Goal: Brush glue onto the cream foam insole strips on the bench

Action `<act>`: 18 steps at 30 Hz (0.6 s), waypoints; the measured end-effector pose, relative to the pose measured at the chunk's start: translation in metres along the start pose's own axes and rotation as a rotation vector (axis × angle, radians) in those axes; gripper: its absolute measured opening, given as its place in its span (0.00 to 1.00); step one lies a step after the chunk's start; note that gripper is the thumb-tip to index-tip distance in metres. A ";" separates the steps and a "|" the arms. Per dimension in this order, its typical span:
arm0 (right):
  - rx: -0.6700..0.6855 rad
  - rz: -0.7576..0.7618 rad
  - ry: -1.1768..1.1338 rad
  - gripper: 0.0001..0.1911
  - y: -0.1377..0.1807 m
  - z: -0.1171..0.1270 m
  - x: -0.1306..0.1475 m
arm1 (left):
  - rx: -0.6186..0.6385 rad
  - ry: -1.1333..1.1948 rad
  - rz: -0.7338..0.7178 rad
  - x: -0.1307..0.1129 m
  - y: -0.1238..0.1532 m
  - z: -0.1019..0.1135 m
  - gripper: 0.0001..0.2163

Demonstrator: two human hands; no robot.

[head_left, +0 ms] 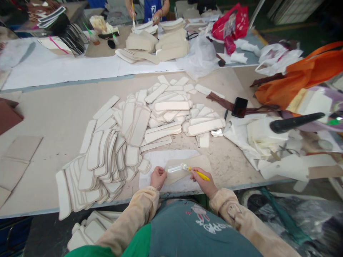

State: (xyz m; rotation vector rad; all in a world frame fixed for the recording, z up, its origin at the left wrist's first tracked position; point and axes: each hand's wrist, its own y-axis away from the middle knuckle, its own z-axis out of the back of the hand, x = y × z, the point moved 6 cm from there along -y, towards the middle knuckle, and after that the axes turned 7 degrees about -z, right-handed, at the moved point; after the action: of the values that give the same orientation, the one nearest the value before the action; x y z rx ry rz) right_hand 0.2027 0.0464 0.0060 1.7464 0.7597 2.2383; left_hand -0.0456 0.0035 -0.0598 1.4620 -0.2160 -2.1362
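My right hand (205, 181) grips a brush by its yellow handle (201, 175). The white-coated bristles (184, 166) touch a flat beige panel (197, 164) with rounded corners. A wet white streak (174, 169) runs along the panel to the left of the bristles. At the panel's left end, my left hand (158, 177) is closed with its fingertips at the edge; whether it pinches the panel is hard to make out. Beneath the panel lies a white sheet (152, 157). Piles of pale rounded strips (139, 125) lie just beyond and to the left.
A white tub (261, 132) with a black-handled tool (296, 122) stands at the right, near a phone (239, 107) and an orange bag (302, 80). Across the table, a co-worker's hands (158, 16) work by stacked panels (171, 46). Brown pieces (18, 157) lie at left.
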 end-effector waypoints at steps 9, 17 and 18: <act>-0.256 -0.009 0.039 0.20 -0.004 0.077 -0.006 | -0.017 0.000 0.004 0.002 0.000 0.001 0.07; -0.270 0.050 0.057 0.17 0.008 0.081 0.005 | -0.013 0.005 -0.003 0.005 -0.001 -0.001 0.07; -0.212 0.058 0.049 0.16 0.010 0.070 0.007 | -0.013 0.004 -0.005 0.007 -0.001 -0.001 0.07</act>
State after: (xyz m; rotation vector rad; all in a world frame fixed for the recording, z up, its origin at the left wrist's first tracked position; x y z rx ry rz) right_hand 0.2681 0.0602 0.0286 1.6387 0.4656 2.3110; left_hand -0.0466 0.0015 -0.0663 1.4610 -0.1970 -2.1340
